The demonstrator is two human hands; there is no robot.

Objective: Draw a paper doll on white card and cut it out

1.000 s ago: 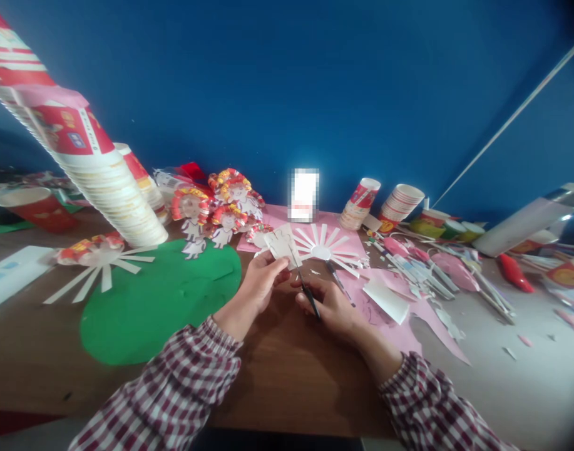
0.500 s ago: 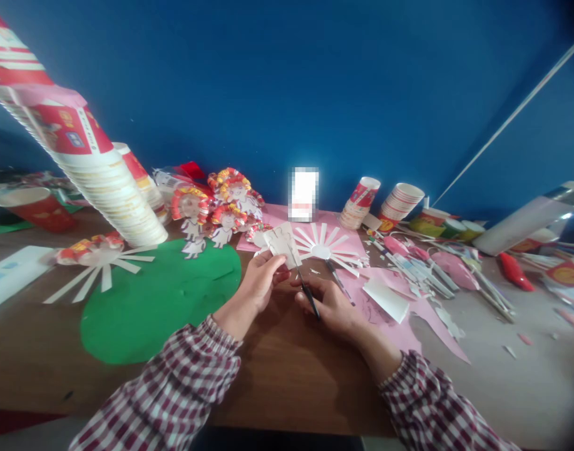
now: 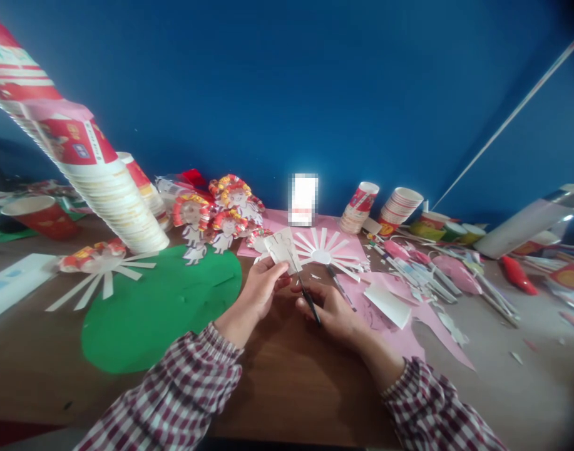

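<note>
Between thumb and fingers, my left hand [image 3: 263, 285] pinches a small piece of white paper [image 3: 283, 245] with a drawn outline on it. My right hand [image 3: 331, 310] is closed around a pair of scissors [image 3: 309, 305] with black handles. The scissor blades point up and away from me, against the paper's lower right edge. Whether they are cutting through it I cannot tell. Just beyond the hands lies a white paper cup cut into a fan of strips [image 3: 320, 255]. Several paper-doll figures with red and yellow curled rims [image 3: 230, 222] stand to the left.
A tall leaning stack of paper cups [image 3: 122, 197] rises at the left, beside a green paper oval [image 3: 159, 307]. Shorter cup stacks [image 3: 359, 210] stand at the back. Pink paper scraps [image 3: 385, 282], pens and a red object [image 3: 519, 275] clutter the right. A blue wall [image 3: 287, 94] closes the back.
The view has tilted up slightly, so everything sits a little lower. My hands hold nearly the same pose, with the paper and scissors still gripped.
</note>
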